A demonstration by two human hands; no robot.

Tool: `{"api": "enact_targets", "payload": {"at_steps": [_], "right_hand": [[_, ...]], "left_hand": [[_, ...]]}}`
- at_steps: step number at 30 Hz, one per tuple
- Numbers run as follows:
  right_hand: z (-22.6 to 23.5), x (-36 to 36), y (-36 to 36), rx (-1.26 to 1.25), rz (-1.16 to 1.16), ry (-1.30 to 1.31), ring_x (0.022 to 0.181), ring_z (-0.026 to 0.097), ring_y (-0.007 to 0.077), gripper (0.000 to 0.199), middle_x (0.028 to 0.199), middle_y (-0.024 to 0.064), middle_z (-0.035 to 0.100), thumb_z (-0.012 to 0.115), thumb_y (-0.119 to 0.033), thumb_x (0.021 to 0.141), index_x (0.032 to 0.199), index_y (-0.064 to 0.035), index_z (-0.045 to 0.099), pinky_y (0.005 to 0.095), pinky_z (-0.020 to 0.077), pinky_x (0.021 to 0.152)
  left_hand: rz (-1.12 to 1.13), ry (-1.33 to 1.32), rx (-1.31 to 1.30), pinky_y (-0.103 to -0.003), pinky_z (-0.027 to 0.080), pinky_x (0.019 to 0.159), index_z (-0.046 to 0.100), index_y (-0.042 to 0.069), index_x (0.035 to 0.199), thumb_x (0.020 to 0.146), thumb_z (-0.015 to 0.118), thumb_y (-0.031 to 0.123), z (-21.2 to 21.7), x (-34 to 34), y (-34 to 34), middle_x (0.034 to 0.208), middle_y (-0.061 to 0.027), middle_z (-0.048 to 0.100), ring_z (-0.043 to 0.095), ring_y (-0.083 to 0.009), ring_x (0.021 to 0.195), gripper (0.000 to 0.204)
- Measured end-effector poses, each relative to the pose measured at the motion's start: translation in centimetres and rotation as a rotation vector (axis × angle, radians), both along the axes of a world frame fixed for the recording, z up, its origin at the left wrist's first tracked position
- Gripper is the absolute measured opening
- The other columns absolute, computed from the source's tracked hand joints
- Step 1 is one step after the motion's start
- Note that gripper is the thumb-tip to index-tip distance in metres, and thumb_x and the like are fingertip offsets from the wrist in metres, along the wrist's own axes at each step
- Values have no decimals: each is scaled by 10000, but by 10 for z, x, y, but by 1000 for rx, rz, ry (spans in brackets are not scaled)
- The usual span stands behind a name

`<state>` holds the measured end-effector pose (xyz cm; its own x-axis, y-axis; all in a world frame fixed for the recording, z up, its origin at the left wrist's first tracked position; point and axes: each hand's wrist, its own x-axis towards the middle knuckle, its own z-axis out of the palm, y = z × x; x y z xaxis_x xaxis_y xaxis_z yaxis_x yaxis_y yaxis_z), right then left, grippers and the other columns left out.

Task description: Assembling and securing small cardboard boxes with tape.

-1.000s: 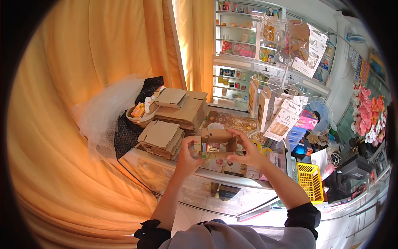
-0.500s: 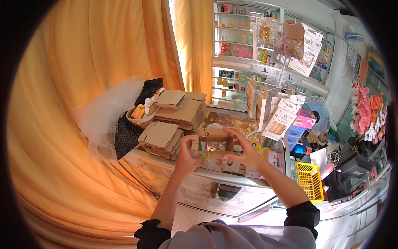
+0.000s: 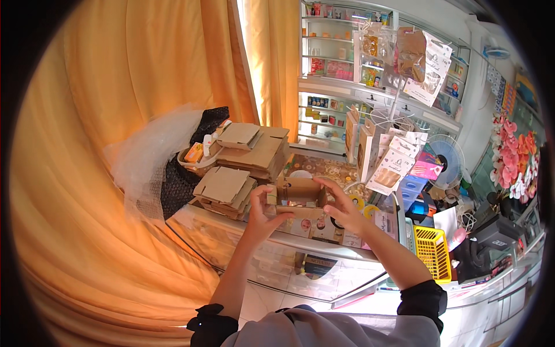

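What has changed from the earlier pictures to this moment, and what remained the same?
The small cardboard box, which looked like a narrow, folded piece before, now stands open at the top between the left hand and the right hand. Both hands kept their hold. The stacks of flat cardboard boxes on the glass counter did not move.

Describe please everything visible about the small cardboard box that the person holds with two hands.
The small cardboard box is plain brown corrugated card, open at the top, with its flaps folded outward. It is held level in the air above the glass counter, between the left hand on its left side and the right hand on its right side. Something lies inside, too small to identify. Stacks of flat folded cartons lie to its left.
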<state>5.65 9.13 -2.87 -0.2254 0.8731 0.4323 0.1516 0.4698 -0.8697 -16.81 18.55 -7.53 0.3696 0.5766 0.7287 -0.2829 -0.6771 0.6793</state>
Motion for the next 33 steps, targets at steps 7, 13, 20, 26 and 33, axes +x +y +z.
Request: {"api": "enact_targets", "payload": {"at_steps": [7, 13, 20, 26, 33], "right_hand": [[-2, 1, 2, -31, 27, -3, 1376, 257, 214, 595, 1460, 68, 307, 551, -314, 938, 1438, -94, 315, 371, 142, 1137], [-1, 1, 3, -36, -6, -17, 1297, 324, 142, 573, 1466, 36, 315, 542, -284, 948, 1454, -133, 320, 287, 360, 970], [-5, 4, 9, -21, -89, -99, 1160, 412, 95, 550, 1470, 17, 342, 525, -253, 957, 1464, -171, 330, 222, 409, 828], [-6, 6, 10, -25, -96, -82, 1057, 430, 88, 531, 1455, 6, 354, 513, -213, 959, 1460, -173, 341, 223, 411, 821], [-2, 3, 8, -60, -105, -88, 1063, 427, 101, 540, 1443, 17, 355, 527, -205, 947, 1454, -161, 345, 230, 419, 829]], "left_hand": [[-74, -18, -153, -319, 493, 918, 314, 109, 1241, 680, 796, -55, 1, -1, -1, 1259, -68, 355, 415, -185, 1210, 758], [-76, -29, -135, -323, 513, 903, 310, 114, 1277, 692, 785, -57, 3, 1, 0, 1279, -65, 356, 422, -183, 1210, 773], [-114, 79, -283, -303, 478, 921, 333, 141, 1357, 709, 774, -45, 16, -1, -6, 1307, -48, 406, 462, -163, 1178, 806], [4, 232, -168, -294, 484, 907, 414, 134, 1376, 735, 762, -6, 23, -1, -7, 1307, -45, 426, 461, -159, 1181, 743], [47, 255, -96, -283, 493, 899, 458, 124, 1362, 750, 747, 0, 22, -4, -7, 1294, -35, 421, 460, -162, 1174, 687]]}}
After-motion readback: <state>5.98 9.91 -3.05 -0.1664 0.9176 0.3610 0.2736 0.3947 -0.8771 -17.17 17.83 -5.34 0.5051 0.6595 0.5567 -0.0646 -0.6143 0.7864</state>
